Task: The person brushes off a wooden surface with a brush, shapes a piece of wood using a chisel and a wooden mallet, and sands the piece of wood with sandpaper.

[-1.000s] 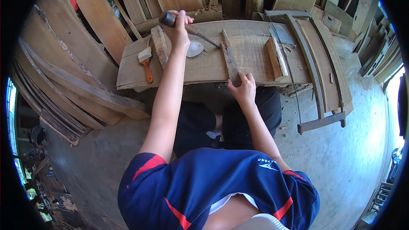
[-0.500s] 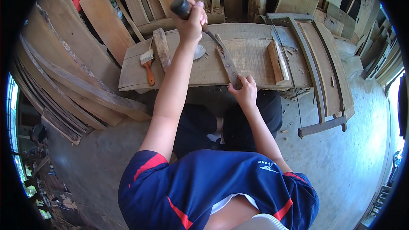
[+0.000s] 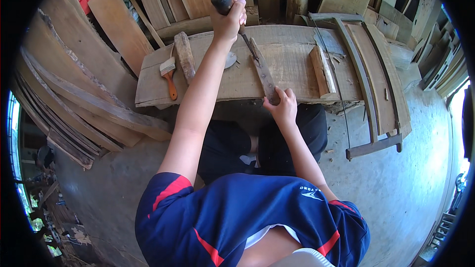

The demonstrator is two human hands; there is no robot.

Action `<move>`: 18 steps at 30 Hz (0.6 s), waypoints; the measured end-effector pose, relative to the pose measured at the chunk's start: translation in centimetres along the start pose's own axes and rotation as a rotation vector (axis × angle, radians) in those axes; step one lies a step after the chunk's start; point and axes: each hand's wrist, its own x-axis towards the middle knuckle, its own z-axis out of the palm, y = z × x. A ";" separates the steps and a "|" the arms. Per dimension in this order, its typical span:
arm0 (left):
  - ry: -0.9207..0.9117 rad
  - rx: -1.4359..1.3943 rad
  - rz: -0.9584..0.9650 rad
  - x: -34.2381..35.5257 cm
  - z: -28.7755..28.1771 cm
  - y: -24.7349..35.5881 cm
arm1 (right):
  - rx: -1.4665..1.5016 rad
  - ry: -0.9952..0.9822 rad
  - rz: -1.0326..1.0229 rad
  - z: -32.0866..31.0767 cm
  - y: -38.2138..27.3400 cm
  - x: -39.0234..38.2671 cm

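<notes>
My left hand (image 3: 228, 22) grips a chisel (image 3: 250, 45) with a dark-capped handle, its blade angled down onto the far part of a narrow, weathered wooden strip (image 3: 263, 74) that has dark spots along it. My right hand (image 3: 281, 104) grips the strip's near end, thumb and fingers at either side, at the front edge of the thick plank bench (image 3: 227, 86). Partly behind my left arm lies a round grey disc (image 3: 230, 60). A brush (image 3: 170, 83) with an orange handle and a rough wood block (image 3: 186, 57) lie to the left. Another block (image 3: 320, 70) lies right of the strip.
A wooden frame saw (image 3: 374, 146) rests across boards at the bench's right. Many planks (image 3: 116, 29) lean along the back and left, with curved boards (image 3: 94, 113) near the left floor. Wood chips (image 3: 330, 151) lie on the concrete floor (image 3: 396, 193) beside my legs.
My left hand with the chisel has moved right and up, bringing the blade steeper onto the strip. The strip's far end has shifted left, and my right hand has moved slightly.
</notes>
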 end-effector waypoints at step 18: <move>0.516 -0.181 0.023 -2.5 -7.8 1.3 | 0.007 -0.007 -0.004 0.0 0.2 0.2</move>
